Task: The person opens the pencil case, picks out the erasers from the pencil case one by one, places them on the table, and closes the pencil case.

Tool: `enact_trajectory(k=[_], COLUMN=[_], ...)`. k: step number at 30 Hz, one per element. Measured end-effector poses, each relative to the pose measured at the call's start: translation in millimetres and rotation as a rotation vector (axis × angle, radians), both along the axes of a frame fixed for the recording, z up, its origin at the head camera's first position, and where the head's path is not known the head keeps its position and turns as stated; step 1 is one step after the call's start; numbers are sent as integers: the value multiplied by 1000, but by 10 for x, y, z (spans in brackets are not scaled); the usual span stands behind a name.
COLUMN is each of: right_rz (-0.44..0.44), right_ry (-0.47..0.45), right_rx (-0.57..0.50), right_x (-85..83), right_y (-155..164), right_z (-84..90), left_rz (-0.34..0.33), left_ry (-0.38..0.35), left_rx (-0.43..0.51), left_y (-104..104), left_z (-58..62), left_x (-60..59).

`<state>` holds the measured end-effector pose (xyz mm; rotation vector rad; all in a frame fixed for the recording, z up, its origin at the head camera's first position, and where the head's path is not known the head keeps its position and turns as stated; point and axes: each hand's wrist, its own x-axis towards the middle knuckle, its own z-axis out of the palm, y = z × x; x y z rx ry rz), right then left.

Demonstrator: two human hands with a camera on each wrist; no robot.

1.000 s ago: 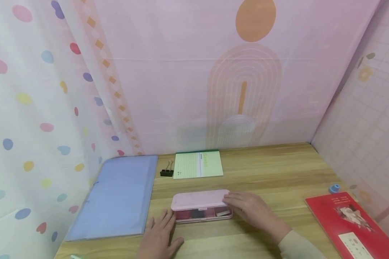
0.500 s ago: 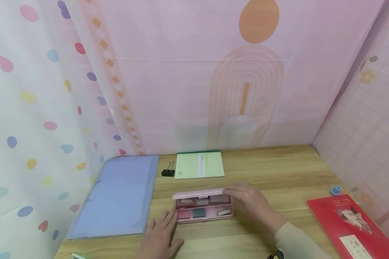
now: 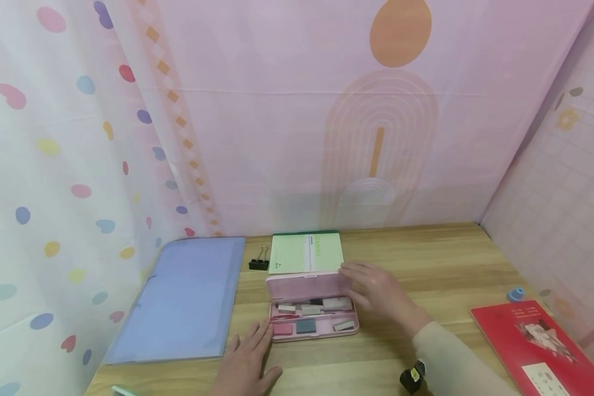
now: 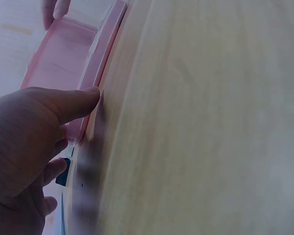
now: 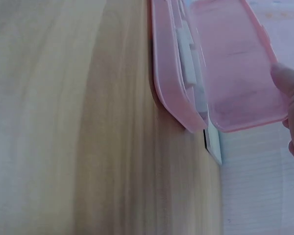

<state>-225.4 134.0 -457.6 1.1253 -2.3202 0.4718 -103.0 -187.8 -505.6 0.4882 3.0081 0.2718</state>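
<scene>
A pink pencil case sits on the wooden table, its hinged lid raised at the back. Inside the front row lie a pink eraser, a blue-grey eraser and a small white block; more white pieces and dark, slim items fill the back row. My right hand holds the lid by its right edge, the thumb on the lid's inner side in the right wrist view. With fingers extended, my left hand rests on the table and touches the case's left end, as the left wrist view also shows.
A blue folder lies to the left. Behind the case are a black binder clip and a pale green notebook. On the right are a red booklet and a small blue cone-shaped object. Curtains stand behind the table.
The pencil case lid has swung up and back from nearly closed, baring the contents. My right hand has risen and moved away with it; the left hand has stayed at the case's left end.
</scene>
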Motion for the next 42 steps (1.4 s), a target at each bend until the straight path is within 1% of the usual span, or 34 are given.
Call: enact_trajectory(k=[5, 7, 10, 15, 22, 26, 29, 32, 35, 37, 39, 40, 42], right_rz=[-91, -118, -143, -173, -199, -217, -221, -215, -202, -182, -148, -131, -93], right_ry=[-219, -283, -356, -436, -488, -509, -514, -483, -420, -377, -317, -289, -229], right_rx=[110, 143, 162, 185, 195, 207, 202, 190, 167, 143, 118, 109, 93], right_x=[-62, -95, -147, -224, -299, -319, -319, -305, -246, -169, -66, -10, 101], right_y=[20, 15, -3, -45, -74, -73, -67, -55, -19, 22, 69, 89, 117], right_z=[4, -12, -61, -167, -295, -347, -347, -289, -188, -127, -87, -78, -81], left_rz=[9, 11, 8, 8, 16, 11, 4, 19, 43, 48, 40, 35, 28], left_ry=[-10, -14, -24, -44, -75, -81, -59, 7, 116, 186, 241, 258, 269], left_rx=[-3, 2, 18, 55, 79, 85, 76, 81, 112, 150, 153, 151, 147], left_y=[6, 12, 20, 25, 31, 42, 44, 45, 46, 50, 51, 51, 52], left_z=[-17, -15, -11, -41, -101, -92, -76, -45, 8, 49, 88, 101, 110], left_x=[-3, 4, 16, 37, 43, 59, 61, 28, -38, -96, -161, -194, -255])
